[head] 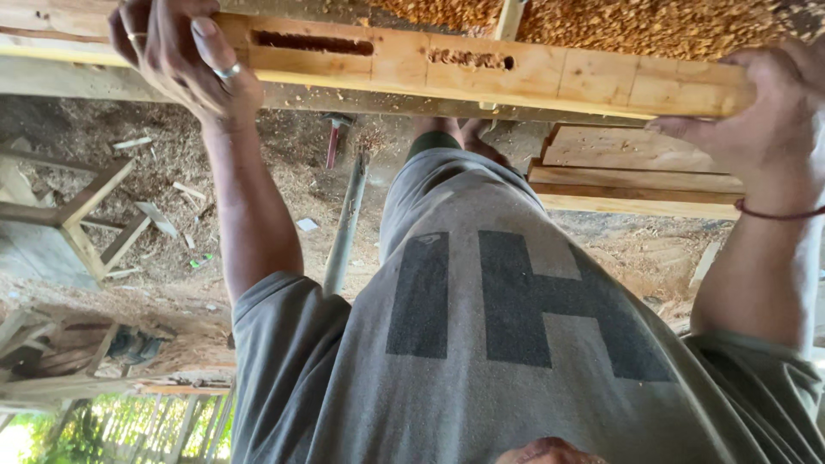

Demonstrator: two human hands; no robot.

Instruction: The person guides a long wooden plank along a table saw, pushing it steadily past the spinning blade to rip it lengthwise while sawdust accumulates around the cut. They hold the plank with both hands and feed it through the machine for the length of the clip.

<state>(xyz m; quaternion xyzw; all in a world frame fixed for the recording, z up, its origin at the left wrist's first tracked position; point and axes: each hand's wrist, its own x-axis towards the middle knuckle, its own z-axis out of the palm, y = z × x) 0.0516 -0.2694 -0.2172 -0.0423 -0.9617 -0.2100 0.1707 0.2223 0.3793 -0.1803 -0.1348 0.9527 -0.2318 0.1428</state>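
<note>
Wooden beam [481, 73] sits clamped within left hand [185, 56] and right hand [765, 112] fingers.

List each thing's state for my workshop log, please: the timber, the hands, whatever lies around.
Long pale wooden beam: gripped at both ends, two slots cut in its face.
Left hand: fingers wrapped over the beam.
Right hand: clasping the beam's end.
Stacked wooden planks: lying flat.
Red-handled hammer: resting on sawdust.
</note>
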